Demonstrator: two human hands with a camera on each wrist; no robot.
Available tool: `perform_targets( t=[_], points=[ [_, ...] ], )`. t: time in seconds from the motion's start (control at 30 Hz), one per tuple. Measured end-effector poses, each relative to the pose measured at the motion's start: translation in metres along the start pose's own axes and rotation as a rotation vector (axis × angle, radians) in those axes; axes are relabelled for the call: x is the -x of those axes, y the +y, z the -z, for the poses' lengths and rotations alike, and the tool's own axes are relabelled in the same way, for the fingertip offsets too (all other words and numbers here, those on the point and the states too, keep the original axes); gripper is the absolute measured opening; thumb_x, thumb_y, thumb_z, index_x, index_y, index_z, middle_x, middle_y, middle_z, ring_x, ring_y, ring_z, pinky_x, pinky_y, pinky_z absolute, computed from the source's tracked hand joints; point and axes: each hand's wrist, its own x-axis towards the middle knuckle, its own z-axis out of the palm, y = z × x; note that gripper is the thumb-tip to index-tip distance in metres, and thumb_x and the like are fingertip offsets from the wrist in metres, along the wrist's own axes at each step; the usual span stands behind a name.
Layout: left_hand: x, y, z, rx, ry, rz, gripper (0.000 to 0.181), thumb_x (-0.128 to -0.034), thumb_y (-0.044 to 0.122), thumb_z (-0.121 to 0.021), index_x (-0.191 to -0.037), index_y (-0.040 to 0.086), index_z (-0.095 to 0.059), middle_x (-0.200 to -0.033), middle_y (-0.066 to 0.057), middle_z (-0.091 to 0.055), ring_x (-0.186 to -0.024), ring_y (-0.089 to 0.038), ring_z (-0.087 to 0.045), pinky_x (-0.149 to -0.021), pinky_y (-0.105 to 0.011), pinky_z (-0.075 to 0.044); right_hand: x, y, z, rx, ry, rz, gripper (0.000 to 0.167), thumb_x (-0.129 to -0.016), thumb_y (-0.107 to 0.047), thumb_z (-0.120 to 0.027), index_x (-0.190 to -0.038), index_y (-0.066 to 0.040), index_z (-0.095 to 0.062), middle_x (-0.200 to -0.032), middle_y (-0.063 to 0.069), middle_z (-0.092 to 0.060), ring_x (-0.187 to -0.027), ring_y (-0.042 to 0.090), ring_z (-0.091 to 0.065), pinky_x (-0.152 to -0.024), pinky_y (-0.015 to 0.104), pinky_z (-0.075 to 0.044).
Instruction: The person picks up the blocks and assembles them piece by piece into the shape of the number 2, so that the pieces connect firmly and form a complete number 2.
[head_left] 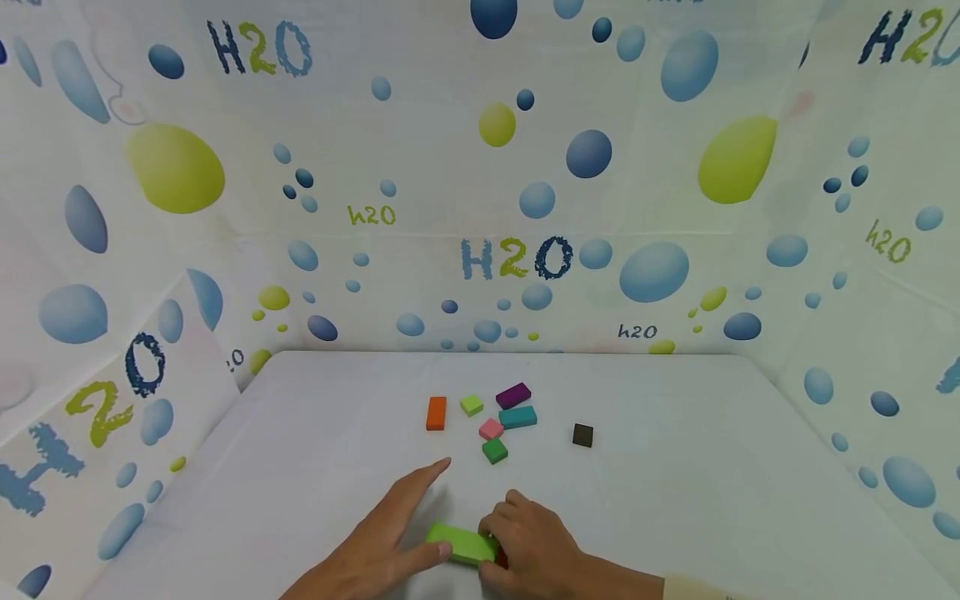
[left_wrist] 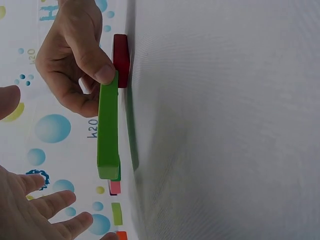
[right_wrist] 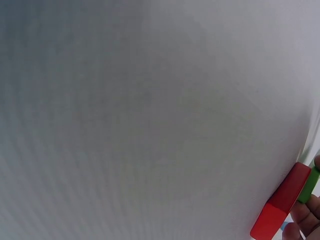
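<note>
A long light green block [head_left: 461,543] lies near the table's front edge in the head view. My right hand [head_left: 536,537] pinches one end of it between thumb and fingers. In the left wrist view the green block is slightly above the cloth, over a shadow, with a red block [left_wrist: 121,60] beside its held end. Whether the two blocks touch cannot be told. The head view mostly hides the red block behind the right hand. My left hand [head_left: 390,533] is at the green block's other side, fingers spread, its thumb in front of the block.
Farther back on the white table [head_left: 315,467] lie orange [head_left: 436,413], small light green [head_left: 472,405], purple [head_left: 513,395], teal [head_left: 518,417], pink [head_left: 491,429] and dark green [head_left: 495,451] blocks. A black block [head_left: 582,435] sits apart to the right. Patterned sheets surround the table.
</note>
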Motion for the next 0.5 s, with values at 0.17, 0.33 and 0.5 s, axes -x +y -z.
perform_targets(
  t=[0.17, 0.33, 0.5],
  points=[
    [0.0024, 0.0010, 0.0002, -0.006, -0.011, -0.006, 0.077, -0.0929, 0.054, -0.065, -0.155, 0.051, -0.021, -0.162, 0.003, -0.028, -0.148, -0.031, -0.028, -0.112, -0.072, -0.025, 0.0018, 0.0008, -0.0005, -0.001, 0.014, 0.040, 0.024, -0.090, -0.035, -0.069, -0.102, -0.015, -0.075, -0.077, -0.017, -0.056, -0.072, -0.002, -0.040, -0.060, 0.012, -0.037],
    [0.0039, 0.0017, 0.0002, -0.001, -0.026, -0.006, 0.077, -0.0931, 0.053, -0.065, -0.156, 0.050, -0.021, -0.162, 0.003, -0.028, -0.146, -0.032, -0.029, -0.111, -0.075, -0.025, 0.0030, 0.0026, -0.0005, 0.015, 0.014, 0.073, 0.022, -0.090, -0.035, -0.069, -0.101, -0.016, -0.075, -0.076, -0.018, -0.055, -0.071, -0.002, -0.039, -0.059, 0.011, -0.035],
    [0.0040, 0.0010, -0.0002, -0.002, -0.030, -0.004, 0.076, -0.0933, 0.053, -0.065, -0.155, 0.051, -0.020, -0.162, 0.005, -0.028, -0.147, -0.031, -0.028, -0.111, -0.075, -0.025, 0.0055, 0.0067, -0.0019, 0.026, 0.036, 0.128, 0.019, -0.090, -0.032, -0.070, -0.100, -0.016, -0.074, -0.075, -0.017, -0.055, -0.071, -0.002, -0.037, -0.058, 0.010, -0.033]
  ],
)
